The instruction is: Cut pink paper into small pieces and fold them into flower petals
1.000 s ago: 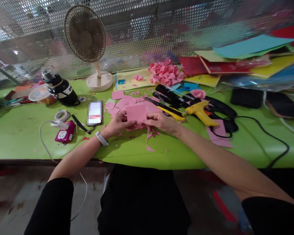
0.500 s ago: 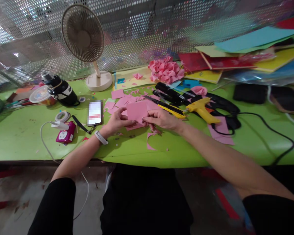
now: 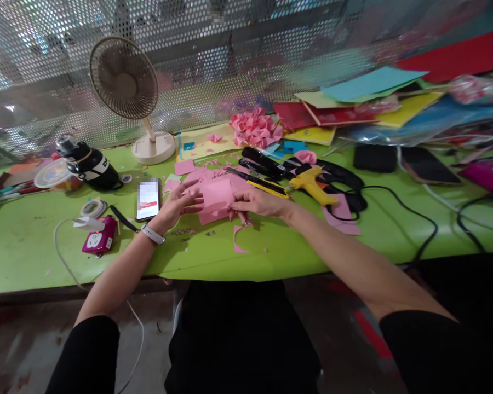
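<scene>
A square of pink paper (image 3: 217,196) is held up over the green table, pinched at its right edge by my right hand (image 3: 261,202). The lower fingers of that hand curl beneath. At the paper's left side is my left hand (image 3: 176,208), its fingers apart and stretched toward the sheet; some fingertips are at or behind its edge. Behind and below lie more pink paper pieces (image 3: 195,176). A curved pink offcut (image 3: 239,241) rests nearer the table's front. A yellow-and-black box cutter (image 3: 267,187) lies just beyond my right hand.
Right of my hands lies a yellow glue gun (image 3: 310,183) with a black cord. Behind are a black stapler (image 3: 263,162) and folded pink paper shapes (image 3: 255,128). To the left are a phone (image 3: 148,200), purple power adapter (image 3: 99,235), black bottle (image 3: 92,164) and fan (image 3: 125,82).
My left hand has loosened from the paper's left edge and its fingers have spread. My right hand keeps the paper. The whole view has shifted, with things now further left.
</scene>
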The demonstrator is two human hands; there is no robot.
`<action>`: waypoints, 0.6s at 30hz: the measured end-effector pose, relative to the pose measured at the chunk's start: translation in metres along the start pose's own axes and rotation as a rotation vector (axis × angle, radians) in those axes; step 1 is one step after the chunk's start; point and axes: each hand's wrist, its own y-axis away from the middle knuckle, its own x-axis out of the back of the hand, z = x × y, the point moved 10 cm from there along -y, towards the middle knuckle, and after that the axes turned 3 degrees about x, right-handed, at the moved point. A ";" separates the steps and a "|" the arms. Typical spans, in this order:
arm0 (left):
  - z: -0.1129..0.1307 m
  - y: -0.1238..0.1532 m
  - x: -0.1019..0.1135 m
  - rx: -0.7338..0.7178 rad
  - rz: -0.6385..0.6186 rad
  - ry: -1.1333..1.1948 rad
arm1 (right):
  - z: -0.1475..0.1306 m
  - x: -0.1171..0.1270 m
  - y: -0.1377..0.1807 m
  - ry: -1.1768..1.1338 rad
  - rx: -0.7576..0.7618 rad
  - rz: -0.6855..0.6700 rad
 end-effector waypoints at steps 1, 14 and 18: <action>-0.002 -0.001 -0.001 0.002 0.003 -0.015 | 0.001 -0.004 0.000 0.005 -0.011 -0.033; 0.004 0.005 -0.012 -0.037 -0.011 -0.162 | 0.000 -0.015 0.002 0.081 -0.047 -0.148; 0.009 0.000 0.006 -0.077 0.105 -0.134 | -0.007 0.022 0.009 0.197 -0.047 -0.007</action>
